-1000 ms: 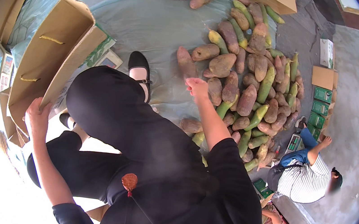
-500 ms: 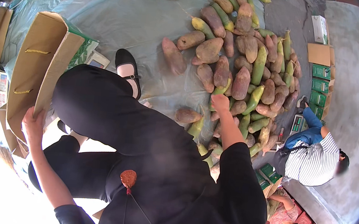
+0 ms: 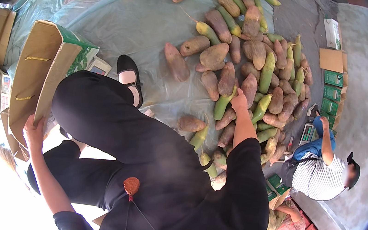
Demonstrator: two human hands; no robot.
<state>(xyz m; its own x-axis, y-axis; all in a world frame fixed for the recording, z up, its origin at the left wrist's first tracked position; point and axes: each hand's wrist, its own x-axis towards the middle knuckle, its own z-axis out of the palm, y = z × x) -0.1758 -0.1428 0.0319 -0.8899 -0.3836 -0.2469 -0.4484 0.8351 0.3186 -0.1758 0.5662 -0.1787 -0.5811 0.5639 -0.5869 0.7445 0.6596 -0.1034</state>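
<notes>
My left hand (image 3: 34, 131) grips the near edge of an open cardboard box (image 3: 52, 76), thumb and fingers on either side of its wall. The box stands tilted by my knee, with yellow rope handles on its inside wall. My right hand (image 3: 240, 101) reaches into a heap of long, soil-stained radishes, fingers drawn together. Against its left side lies a green radish (image 3: 222, 105); a reddish-brown radish (image 3: 249, 85) is just beyond its fingertips. Whether the fingers hold either one is hidden.
Loose radishes (image 3: 176, 63) lie on the plastic sheet (image 3: 113, 17). My shoe (image 3: 128, 73) stands between box and heap. Right of the heap, a person in a striped top (image 3: 320, 177) sits by a scale (image 3: 308, 133). Green boxes (image 3: 332, 93) line the right; another person (image 3: 288, 222) is lower right.
My right hand has moved to the right and slightly away from me, uncovering the green radish. My left hand stays on the box edge. The person in stripes has raised an arm.
</notes>
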